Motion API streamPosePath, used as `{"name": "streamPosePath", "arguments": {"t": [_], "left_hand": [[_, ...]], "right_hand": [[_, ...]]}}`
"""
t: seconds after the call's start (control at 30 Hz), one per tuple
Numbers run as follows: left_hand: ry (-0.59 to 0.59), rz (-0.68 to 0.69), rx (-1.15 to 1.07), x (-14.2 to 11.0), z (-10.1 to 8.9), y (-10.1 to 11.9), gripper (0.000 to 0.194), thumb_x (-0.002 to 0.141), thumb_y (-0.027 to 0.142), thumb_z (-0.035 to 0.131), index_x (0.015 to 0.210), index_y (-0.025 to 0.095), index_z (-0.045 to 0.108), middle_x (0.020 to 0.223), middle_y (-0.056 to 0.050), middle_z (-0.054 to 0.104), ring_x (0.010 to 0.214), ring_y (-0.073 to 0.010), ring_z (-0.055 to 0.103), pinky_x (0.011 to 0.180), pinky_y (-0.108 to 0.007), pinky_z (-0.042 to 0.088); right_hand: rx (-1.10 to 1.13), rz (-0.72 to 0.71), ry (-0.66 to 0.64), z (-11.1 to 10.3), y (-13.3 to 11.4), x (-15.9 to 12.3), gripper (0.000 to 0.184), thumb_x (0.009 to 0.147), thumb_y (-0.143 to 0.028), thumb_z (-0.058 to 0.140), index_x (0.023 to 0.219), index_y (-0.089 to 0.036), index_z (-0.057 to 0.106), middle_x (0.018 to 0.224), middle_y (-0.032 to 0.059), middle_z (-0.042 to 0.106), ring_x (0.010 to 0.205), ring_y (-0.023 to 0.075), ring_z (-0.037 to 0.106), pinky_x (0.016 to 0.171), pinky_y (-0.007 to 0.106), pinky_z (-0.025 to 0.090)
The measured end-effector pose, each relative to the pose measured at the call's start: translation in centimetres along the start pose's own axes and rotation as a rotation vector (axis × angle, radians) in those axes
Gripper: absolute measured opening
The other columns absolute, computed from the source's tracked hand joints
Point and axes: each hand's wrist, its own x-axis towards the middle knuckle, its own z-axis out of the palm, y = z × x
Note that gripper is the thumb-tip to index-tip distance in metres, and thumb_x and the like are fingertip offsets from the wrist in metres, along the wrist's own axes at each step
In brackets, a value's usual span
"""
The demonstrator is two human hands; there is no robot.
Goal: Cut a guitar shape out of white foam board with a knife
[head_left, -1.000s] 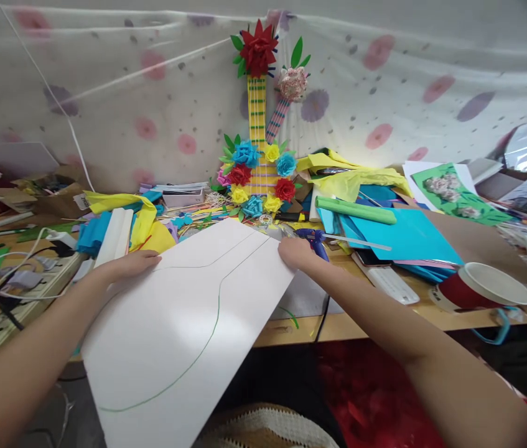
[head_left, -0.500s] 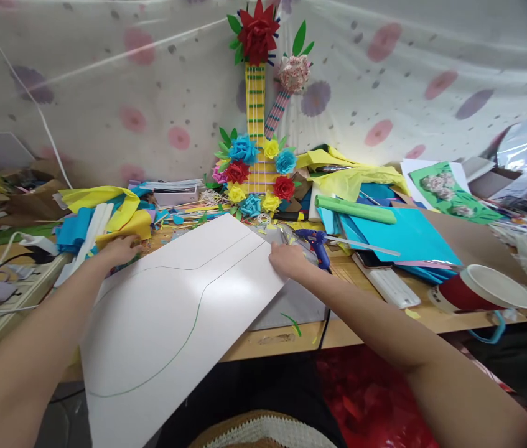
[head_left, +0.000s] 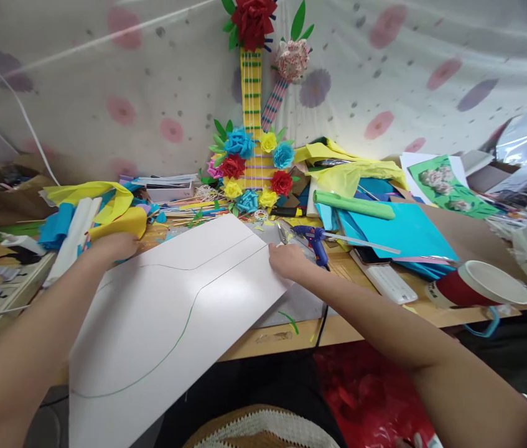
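Behind lies a yellow paper guitar with coloured flowers (head_left: 252,93), a purple-blue glue gun (head_left: 313,241) rests near flat bright-blue paper sheets (head_left: 407,231), and a red-and-white round cup (head_left: 480,285) stands rightward, apparently paper.

White board (head_left: 165,323): lower end cut off by the bottom edge.
Left hand (head_left: 116,249): fingers indistinct beside yellow paper (head_left: 125,223); grip unclear.
Right hand (head_left: 287,261): fingertips mostly hidden.
Large red flower (head_left: 254,23): top cropped.
Pink neck (head_left: 275,104): lower end hidden behind the yellow guitar shape (head_left: 252,93).
Power strip (head_left: 15,287): cropped at left.
Cup (head_left: 473,285): lettering too small to read.
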Motion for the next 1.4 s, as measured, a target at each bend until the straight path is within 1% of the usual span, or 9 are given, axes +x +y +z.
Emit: {"name": "streamPosePath", "arguments": {"t": [0.07,0.13,0.2,0.27,0.37,0.47,0.6,1.13,1.4], "left_hand": [[-0.059,0.09,0.003,-0.9,-0.2,2.7,0.039,0.086,0.036,0.043,0.113,0.013,0.058,0.121,-0.012,0.06,0.107,-0.0273,0.056,0.092,-0.038,0.04],[-0.049,0.167,-0.019,-1.9,0.3,5.9,0.05,0.089,0.04,0.037,0.132,0.015,0.043,0.138,-0.01,0.046,0.121,-0.024,0.047,0.099,-0.034,0.035],[0.001,0.282,-0.044,-3.0,1.5,9.2,0.059,0.089,0.047,0.036,0.139,0.015,0.034,0.145,-0.012,0.036,0.131,-0.024,0.035,0.105,-0.034,0.027],[0.024,0.307,-0.061,-4.0,3.2,12.0,0.066,0.089,0.054,0.031,0.143,0.015,0.026,0.151,-0.013,0.022,0.139,-0.0261,0.018,0.109,-0.039,0.02],[-0.021,0.36,-0.088,-4.9,5.6,14.1,0.074,0.087,0.061,0.022,0.145,0.014,0.018,0.153,-0.015,0.01,0.14,-0.0296,0.005,0.111,-0.048,0.011],[0.011,0.381,-0.087,-5.4,6.9,14.1,0.076,0.087,0.062,0.018,0.146,0.013,0.016,0.153,-0.015,0.007,0.14,-0.0284,0.001,0.112,-0.049,0.006],[0.056,0.386,-0.09,-5.6,7.3,13.4,0.074,0.087,0.06,0.018,0.145,0.014,0.019,0.153,-0.013,0.01,0.141,-0.0271,0.003,0.112,-0.048,0.007],[0.032,0.456,-0.097,-7.6,7.4,12.3,0.073,0.087,0.059,0.022,0.145,0.014,0.021,0.153,-0.012,0.008,0.141,-0.0256,0.001,0.112,-0.046,0.005],[0.06,0.543,-0.105,-7.8,7.7,13.8,0.073,0.086,0.06,0.025,0.144,0.015,0.024,0.152,-0.01,0.013,0.141,-0.0267,0.005,0.112,-0.047,0.006]], "right_hand": [[0.001,0.005,-0.033,-0.6,0.0,0.0,0.037,0.084,-0.01,0.037,0.117,-0.002,0.051,0.098,0.0248,0.065,0.091,0.0277,0.065,0.07,0.038,0.047],[-0.012,0.009,-0.065,-1.2,-0.1,-0.1,0.037,0.084,-0.01,0.036,0.116,-0.004,0.053,0.102,0.0236,0.065,0.095,0.0278,0.064,0.072,0.038,0.047],[-0.028,0.008,-0.089,-1.7,-0.1,-0.3,0.037,0.084,-0.009,0.034,0.115,-0.005,0.055,0.105,0.0227,0.065,0.098,0.0275,0.063,0.074,0.038,0.046],[-0.036,0.001,-0.097,-1.9,-0.1,-0.5,0.038,0.084,-0.008,0.033,0.115,-0.006,0.055,0.105,0.0225,0.065,0.098,0.0275,0.062,0.075,0.038,0.046],[-0.035,-0.005,-0.081,-1.5,0.4,-0.7,0.039,0.085,-0.009,0.032,0.119,-0.008,0.051,0.101,0.0214,0.066,0.095,0.0274,0.063,0.072,0.038,0.045],[-0.01,0.01,-0.038,-0.6,1.0,-0.8,0.038,0.091,-0.022,0.028,0.12,-0.014,0.05,0.099,0.0193,0.066,0.093,0.0272,0.063,0.07,0.037,0.045],[0.029,0.04,0.035,0.4,1.5,-0.7,0.042,0.094,-0.04,0.022,0.118,-0.022,0.05,0.103,0.0157,0.064,0.093,0.0262,0.062,0.071,0.037,0.044],[0.016,0.123,0.002,-0.6,1.0,0.3,0.04,0.085,-0.017,0.033,0.124,-0.015,0.044,0.107,0.0168,0.06,0.096,0.0272,0.061,0.073,0.036,0.046],[0.101,0.213,0.064,-1.5,0.5,0.6,0.045,0.082,-0.011,0.036,0.127,-0.01,0.041,0.108,0.0184,0.06,0.096,0.0262,0.061,0.076,0.033,0.045]]}}
